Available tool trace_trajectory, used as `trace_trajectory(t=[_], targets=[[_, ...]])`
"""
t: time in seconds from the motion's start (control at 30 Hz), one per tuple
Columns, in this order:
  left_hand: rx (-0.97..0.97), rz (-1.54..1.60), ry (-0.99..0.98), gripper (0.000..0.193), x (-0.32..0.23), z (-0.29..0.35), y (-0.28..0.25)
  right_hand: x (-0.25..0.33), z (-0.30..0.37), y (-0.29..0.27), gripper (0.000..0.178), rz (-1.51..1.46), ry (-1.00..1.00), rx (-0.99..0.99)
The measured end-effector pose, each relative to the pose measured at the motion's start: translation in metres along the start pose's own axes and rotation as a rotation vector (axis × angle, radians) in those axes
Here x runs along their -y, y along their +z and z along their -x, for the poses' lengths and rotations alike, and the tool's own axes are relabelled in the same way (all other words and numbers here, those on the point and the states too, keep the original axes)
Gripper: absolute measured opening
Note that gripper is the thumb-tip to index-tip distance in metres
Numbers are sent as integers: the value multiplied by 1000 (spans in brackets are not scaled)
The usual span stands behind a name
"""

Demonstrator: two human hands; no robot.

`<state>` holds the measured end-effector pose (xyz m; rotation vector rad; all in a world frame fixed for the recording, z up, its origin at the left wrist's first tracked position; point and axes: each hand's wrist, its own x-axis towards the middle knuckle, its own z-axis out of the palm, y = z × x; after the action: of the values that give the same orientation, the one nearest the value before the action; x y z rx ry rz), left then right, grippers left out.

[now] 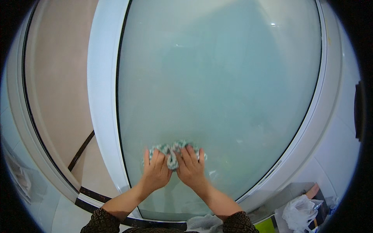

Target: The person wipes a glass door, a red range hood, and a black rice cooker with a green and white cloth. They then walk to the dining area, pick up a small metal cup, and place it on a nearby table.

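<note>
Side by side, my left hand [156,167] and my right hand [190,165] press a green-and-white cloth [172,161] against a frosted glass door panel [217,97]. The cloth is bunched, with a fold showing between the two hands and its upper edge showing above the fingers. My fingers point up the glass and lie over the cloth, holding it low on the panel, left of its middle. Parts of the cloth are hidden under both palms.
A white frame [105,77] with a black seal borders the glass. On the left lies a doorway with a beige floor [62,77] and a dark threshold strip [93,195]. At the lower right are a white plastic bag [299,213] and a green item [265,226]. White tiles [332,151] line the right wall.
</note>
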<state>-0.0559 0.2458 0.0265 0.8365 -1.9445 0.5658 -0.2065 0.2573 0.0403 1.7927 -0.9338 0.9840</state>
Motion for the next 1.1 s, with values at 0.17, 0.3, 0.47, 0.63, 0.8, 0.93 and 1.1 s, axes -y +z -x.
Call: trace_trajectory(t=[0.17,0.3,0.47,0.63,0.8,0.93,1.1], targets=[[-35,-59,171,52,5,24,17,-16,43,-2,26,56,-95,58],[-51,-37,89,55,-4,-34,4,-31,4,-13,24,92,10,18],[-356,-50,152,55,-9,-130,-14,-63,-78,-36,32,264,211,-62],[-382,7,266,51,-27,-206,-41,-109,-118,-55,34,339,208,-291],[-365,73,404,52,-62,-238,-36,-147,-106,-76,38,349,336,-374],[-225,38,519,46,-78,-223,-14,-151,-65,-73,44,262,432,-414],[-195,63,651,36,-95,-161,28,-133,13,-68,50,253,577,-372]])
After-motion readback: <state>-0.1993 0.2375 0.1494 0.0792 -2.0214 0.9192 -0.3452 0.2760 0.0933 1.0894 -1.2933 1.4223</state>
